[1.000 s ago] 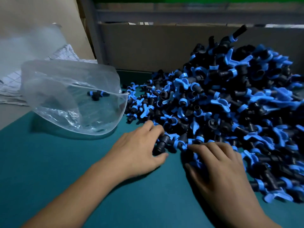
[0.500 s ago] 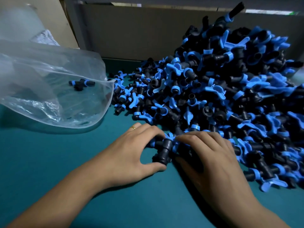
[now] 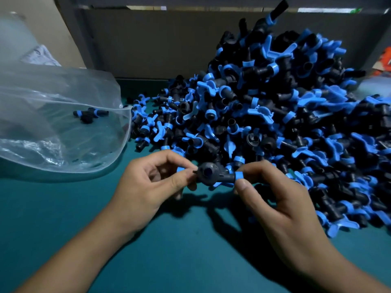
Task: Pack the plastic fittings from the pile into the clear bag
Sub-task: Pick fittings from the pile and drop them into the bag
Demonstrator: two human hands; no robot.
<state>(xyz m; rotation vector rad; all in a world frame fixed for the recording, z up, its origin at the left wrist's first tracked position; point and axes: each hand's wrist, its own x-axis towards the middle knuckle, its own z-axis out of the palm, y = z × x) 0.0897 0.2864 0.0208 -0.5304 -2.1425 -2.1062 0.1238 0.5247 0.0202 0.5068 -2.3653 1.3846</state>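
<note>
A large pile of black and blue plastic fittings (image 3: 275,115) covers the right half of the green table. Just in front of it, lifted off the surface, is one black fitting (image 3: 208,174) with blue rings. My left hand (image 3: 148,187) pinches its left end and my right hand (image 3: 279,199) pinches its right end between thumb and fingers. The clear bag (image 3: 53,132) lies at the left with its mouth facing the pile. One fitting in the bag (image 3: 90,114) shows through the plastic.
The green table (image 3: 179,250) stretches toward me under both forearms. A dark cardboard wall (image 3: 158,43) runs along the back behind the pile. Crumpled paper (image 3: 40,56) lies behind the bag. An orange object (image 3: 384,64) sits at the far right edge.
Both hands were flat at the pile's front edge, closing on a fitting. Now they have lifted that fitting off the table and hold it between them. The camera has moved closer.
</note>
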